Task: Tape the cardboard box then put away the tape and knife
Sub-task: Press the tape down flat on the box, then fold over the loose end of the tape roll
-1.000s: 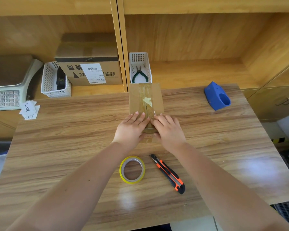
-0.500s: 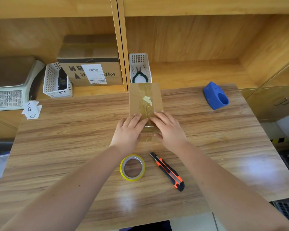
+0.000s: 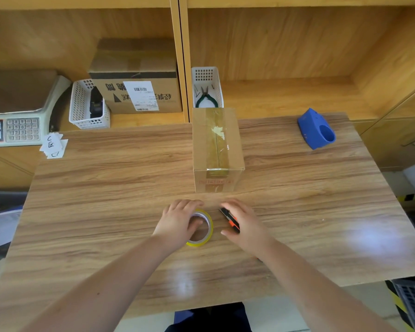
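Note:
The small cardboard box (image 3: 216, 149) stands at the back middle of the wooden table (image 3: 106, 188), with brown tape along its top seam and down its front face. Neither hand touches it. In front of it lies the yellow-edged tape roll (image 3: 207, 236); my left hand (image 3: 177, 221) covers its left side, fingers over the rim and thumb inside the core. My right hand (image 3: 249, 224) closes over the orange and black utility knife (image 3: 233, 222), whose front end shows between fingers and thumb. Both items rest on the table.
A white basket holding pliers (image 3: 206, 89) sits on the shelf right behind the box. A blue tape dispenser (image 3: 318, 130) is at the table's back right. On the left shelf are another white basket (image 3: 86, 106), a large carton (image 3: 134, 87), a scale (image 3: 15, 116) and paper slips (image 3: 53, 146).
Both hands left the box's front edge and came back toward me. The left one landed on the tape roll, the right one on the knife.

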`<action>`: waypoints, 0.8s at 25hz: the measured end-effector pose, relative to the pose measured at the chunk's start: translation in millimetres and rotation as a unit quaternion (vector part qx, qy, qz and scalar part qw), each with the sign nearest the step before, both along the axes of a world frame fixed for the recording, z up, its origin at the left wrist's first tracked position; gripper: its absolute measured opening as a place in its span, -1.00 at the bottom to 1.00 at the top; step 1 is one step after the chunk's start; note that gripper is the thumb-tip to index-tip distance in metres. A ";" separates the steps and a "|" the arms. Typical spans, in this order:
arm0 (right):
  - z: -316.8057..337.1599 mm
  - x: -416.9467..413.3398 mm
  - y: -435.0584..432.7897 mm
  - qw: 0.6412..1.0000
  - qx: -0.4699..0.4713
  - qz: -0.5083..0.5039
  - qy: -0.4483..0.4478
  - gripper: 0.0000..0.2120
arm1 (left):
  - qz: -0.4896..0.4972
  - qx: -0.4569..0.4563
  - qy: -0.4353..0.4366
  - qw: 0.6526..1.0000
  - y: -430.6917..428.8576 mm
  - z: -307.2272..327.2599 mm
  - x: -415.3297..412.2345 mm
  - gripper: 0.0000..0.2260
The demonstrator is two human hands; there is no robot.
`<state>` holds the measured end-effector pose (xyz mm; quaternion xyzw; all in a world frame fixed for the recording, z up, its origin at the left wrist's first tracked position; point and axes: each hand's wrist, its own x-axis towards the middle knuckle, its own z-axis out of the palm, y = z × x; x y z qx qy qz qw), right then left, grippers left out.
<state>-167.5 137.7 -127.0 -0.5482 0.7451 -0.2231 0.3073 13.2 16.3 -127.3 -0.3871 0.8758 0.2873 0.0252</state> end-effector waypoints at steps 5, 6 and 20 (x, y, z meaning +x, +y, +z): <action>-34.0 25.3 -0.1 0.985 0.142 -0.061 -0.073 -0.22 | 0.003 0.133 -0.023 0.991 14.2 -13.8 -3.4 -0.36; -42.9 30.2 -0.3 0.979 0.165 -0.073 -0.098 -0.20 | 0.015 0.151 -0.019 0.988 14.5 -15.1 -4.5 -0.33; -59.2 51.3 -1.4 0.954 0.002 -0.210 -0.214 -0.60 | 0.252 0.331 0.169 0.893 28.4 -8.5 -24.8 -0.44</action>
